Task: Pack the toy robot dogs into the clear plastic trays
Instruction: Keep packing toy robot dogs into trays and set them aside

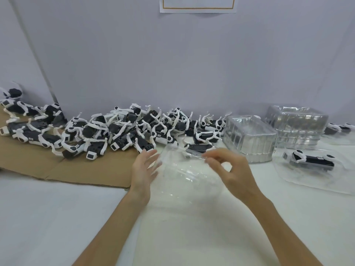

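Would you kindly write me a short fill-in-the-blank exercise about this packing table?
1. The pile of toy dogs lies partly on a brown sheet of ____.
2. The right hand pinches the far edge of a clear plastic ____.
3. The packed dog lies to the ____ of the right hand.
Missing words: cardboard; tray; right.
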